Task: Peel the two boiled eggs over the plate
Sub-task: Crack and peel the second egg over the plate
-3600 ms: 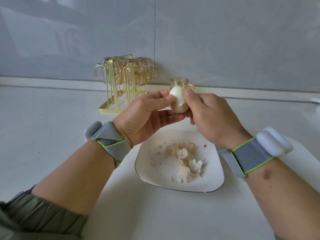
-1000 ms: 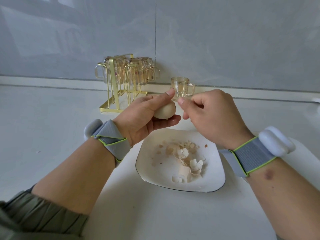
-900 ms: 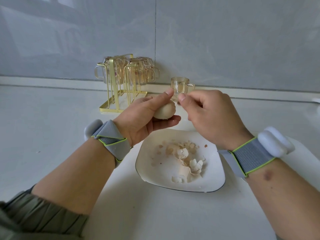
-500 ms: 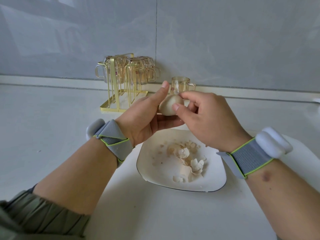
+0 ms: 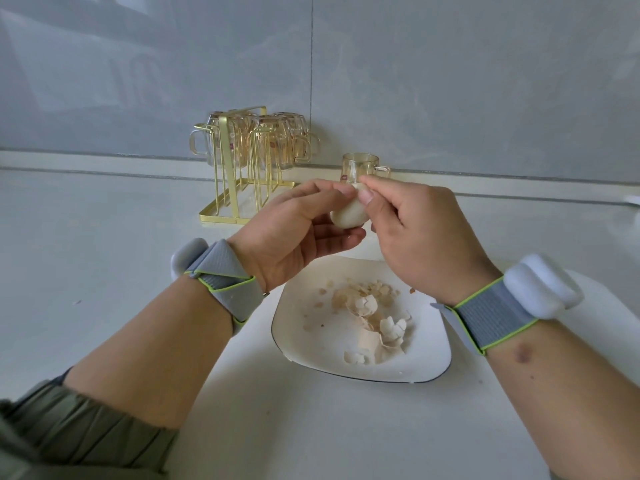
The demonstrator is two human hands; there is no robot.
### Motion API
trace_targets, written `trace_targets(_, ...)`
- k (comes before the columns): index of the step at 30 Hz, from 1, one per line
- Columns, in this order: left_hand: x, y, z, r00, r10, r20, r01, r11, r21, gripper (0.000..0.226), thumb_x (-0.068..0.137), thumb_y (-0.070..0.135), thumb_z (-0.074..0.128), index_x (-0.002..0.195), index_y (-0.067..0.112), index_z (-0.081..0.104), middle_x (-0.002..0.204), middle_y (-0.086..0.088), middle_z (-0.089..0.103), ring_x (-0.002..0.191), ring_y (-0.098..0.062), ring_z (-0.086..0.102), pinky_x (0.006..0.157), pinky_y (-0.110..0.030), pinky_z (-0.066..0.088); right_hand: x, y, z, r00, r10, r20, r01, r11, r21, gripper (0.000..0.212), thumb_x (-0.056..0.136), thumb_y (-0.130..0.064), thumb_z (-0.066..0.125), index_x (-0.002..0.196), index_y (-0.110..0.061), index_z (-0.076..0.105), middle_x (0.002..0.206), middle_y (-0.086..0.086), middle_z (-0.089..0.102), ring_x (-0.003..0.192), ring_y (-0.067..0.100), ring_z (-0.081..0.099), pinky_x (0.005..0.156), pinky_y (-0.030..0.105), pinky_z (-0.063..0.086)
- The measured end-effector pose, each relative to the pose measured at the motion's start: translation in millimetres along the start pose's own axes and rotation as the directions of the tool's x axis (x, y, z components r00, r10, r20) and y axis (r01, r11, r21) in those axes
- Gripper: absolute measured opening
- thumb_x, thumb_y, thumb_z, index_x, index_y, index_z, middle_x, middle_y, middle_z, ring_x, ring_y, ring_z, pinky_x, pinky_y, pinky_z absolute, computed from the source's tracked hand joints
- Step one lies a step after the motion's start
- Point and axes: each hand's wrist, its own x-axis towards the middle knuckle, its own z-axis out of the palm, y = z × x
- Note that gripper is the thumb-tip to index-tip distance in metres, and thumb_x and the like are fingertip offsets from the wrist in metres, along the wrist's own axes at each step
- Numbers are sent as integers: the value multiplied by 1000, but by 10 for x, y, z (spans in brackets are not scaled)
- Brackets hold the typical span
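Egg (image 5: 348,214): you hold it above the far edge of the plate, tilted, its lower part pale and smooth, its top hidden behind your fingertips.
Plate (image 5: 429,355): white with a dark rim, lying on the pale counter (image 5: 104,258) just under your hands.
Shell pieces (image 5: 372,315): a loose heap in the middle of the plate, with small crumbs scattered toward its left side.
Glass mug (image 5: 358,166): upright by the wall, right behind your hands; your fingers cover its lower part.
Gold rack (image 5: 242,188): to the left of the mug, carrying several upturned glass mugs.
Wristbands: a grey one with a green edge on each wrist.
Left hand (image 5: 294,233): fingers curled under the egg, thumb laid over its top, cradling it.
Right hand (image 5: 419,237): fingers curled, thumb and forefinger pinching at the top end of the egg; you cannot tell whether a bit of shell is between them.
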Motion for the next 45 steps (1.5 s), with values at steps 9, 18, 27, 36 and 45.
trace_targets(9, -8, -5, 21, 1000, -11, -12, 11, 1000, 9, 16, 92, 11, 62, 106, 7, 56, 88, -24, 65, 64, -29, 65, 58, -29, 56, 0, 11, -5, 999, 22, -28, -24, 998, -51, 30, 104, -25, 39, 101, -13, 66, 71, 2, 65, 65, 24, 60, 62, 40, 49)
trace_targets(18, -12, -5, 23, 999, -37, 33, 37, 999, 6, 27, 94, 11, 53, 116, -2, 58, 92, -24, 65, 64, -26, 63, 60, -29, 56, 30, 16, -19, 989, 121, -81, -118, 992, 41, 29, 102, -15, 41, 98, -13, 69, 70, -3, 66, 64, 18, 64, 65, 33, 51)
trace_targets(27, -24, 15, 4, 993, -63, 95, 74, 992, -107, 23, 88, 4, 44, 109, 1, 54, 94, -25, 62, 71, -35, 67, 67, -36, 59, 19, 31, -31, 973, 228, -28, -222, 964, 146, 30, 94, -19, 49, 110, -19, 75, 42, -22, 49, 47, 1, 50, 49, 16, 32)
trace_targets(36, -27, 0, 3, 980, -13, 200, 20, 999, -37, 17, 90, 11, 58, 98, -1, 69, 98, -18, 67, 83, -27, 70, 78, -36, 59, -10, -46, -24, 997, 71, -8, -70, 993, 92, 32, 101, -35, 45, 101, -18, 72, 75, 5, 72, 74, 23, 66, 66, 40, 53)
trace_targets(45, -2, -6, -3, 990, -8, 140, 12, 999, -30, 12, 89, 10, 62, 82, 5, 70, 86, -16, 70, 73, -28, 70, 71, -32, 60, -5, 15, 17, 1000, 23, 11, -24, 999, 35, 28, 105, -24, 39, 105, -15, 65, 66, -1, 62, 61, 17, 59, 58, 32, 44)
